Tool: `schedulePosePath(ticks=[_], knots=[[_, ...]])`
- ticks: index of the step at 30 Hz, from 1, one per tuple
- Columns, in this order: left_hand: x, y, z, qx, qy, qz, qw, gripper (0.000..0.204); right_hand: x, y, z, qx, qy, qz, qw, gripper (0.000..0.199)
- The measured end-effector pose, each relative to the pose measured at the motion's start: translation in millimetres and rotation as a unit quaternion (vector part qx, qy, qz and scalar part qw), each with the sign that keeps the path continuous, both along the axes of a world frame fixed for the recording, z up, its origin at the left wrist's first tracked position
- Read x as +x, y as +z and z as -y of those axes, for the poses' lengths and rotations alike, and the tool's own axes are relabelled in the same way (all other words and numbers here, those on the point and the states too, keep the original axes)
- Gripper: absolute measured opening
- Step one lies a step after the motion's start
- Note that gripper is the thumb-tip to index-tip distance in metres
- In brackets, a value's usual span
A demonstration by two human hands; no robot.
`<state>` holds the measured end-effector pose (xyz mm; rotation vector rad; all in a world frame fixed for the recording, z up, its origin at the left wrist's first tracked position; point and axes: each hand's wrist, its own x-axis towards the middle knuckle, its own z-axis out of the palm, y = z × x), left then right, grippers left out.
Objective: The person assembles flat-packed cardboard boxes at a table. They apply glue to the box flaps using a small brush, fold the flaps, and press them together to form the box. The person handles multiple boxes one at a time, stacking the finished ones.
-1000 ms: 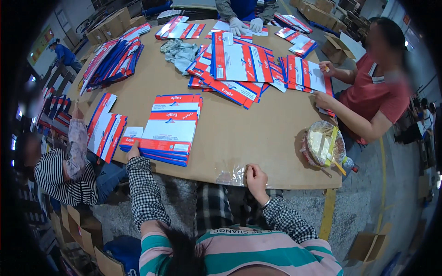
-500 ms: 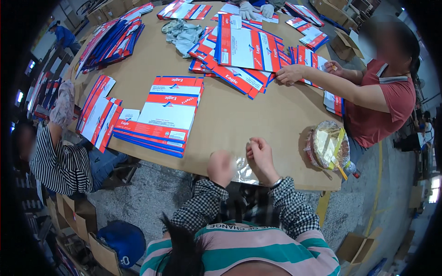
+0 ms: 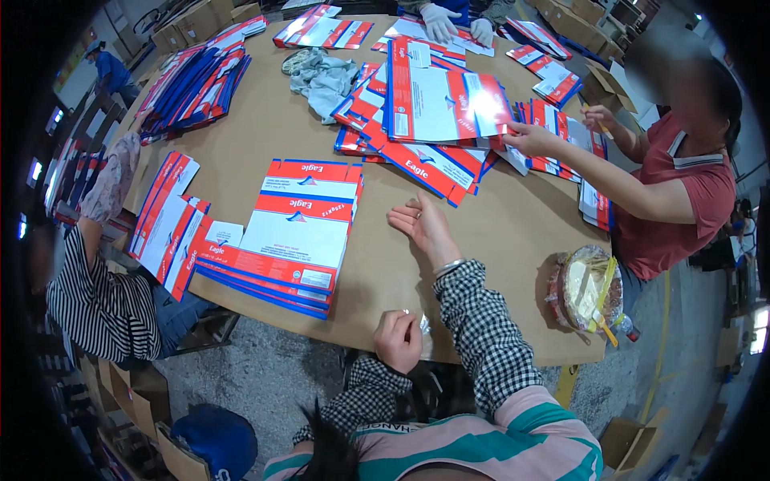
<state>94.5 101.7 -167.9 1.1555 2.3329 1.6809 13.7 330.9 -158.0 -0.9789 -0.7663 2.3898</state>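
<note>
My left hand (image 3: 399, 341) is at the table's near edge with its fingers curled in. Whatever it may hold is hidden. Beside its thumb lies a small piece of clear plastic (image 3: 426, 335). Reaching forward over the bare board, my right hand (image 3: 423, 228) is open, fingers stretched toward the left and nothing in it. It is between two groups of flat red, white and blue printed cartons: a neat stack (image 3: 301, 240) to its left, and a loose, fanned heap (image 3: 441, 100) farther off.
A plastic-wrapped bowl (image 3: 584, 293) holding a yellow-handled brush stands at the right. There, a co-worker in a red shirt (image 3: 682, 176) handles the heap. Other gloved hands (image 3: 441, 24) are at the far edge. A grey cloth (image 3: 322, 82) and more carton piles (image 3: 192, 84) lie farther back.
My right hand has moved forward and opened out, away from the clear plastic. My left hand has drawn back toward me. The co-worker's hand at the right has shifted on the heap.
</note>
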Motion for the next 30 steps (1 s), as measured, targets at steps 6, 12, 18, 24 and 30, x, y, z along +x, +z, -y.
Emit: schedulePosePath(ticks=[6, 12, 18, 24, 30], knots=[[-3, 6, 0, -0.002, 0.000, 0.013, 1.000, 0.010, -40, 14, -6, 0.021, -0.024, -0.045, 0.998, 0.049], [-6, 6, -1, 0.010, -0.009, -0.005, 1.000, 0.010, -71, 30, -40, -0.004, -0.169, -0.110, 0.979, 0.055], [-6, 10, -1, 0.001, 0.002, 0.002, 1.000, 0.012, -88, 47, -41, -0.092, -0.038, -0.093, 0.991, 0.071], [-6, 8, 1, -0.009, -0.004, -0.007, 1.000, 0.012, -86, 19, -33, -0.087, -0.132, -0.174, 0.972, 0.078], [-5, 9, -2, -0.005, 0.003, 0.016, 1.000, 0.012, -98, 32, -80, -0.100, -0.291, -0.102, 0.946, 0.077]])
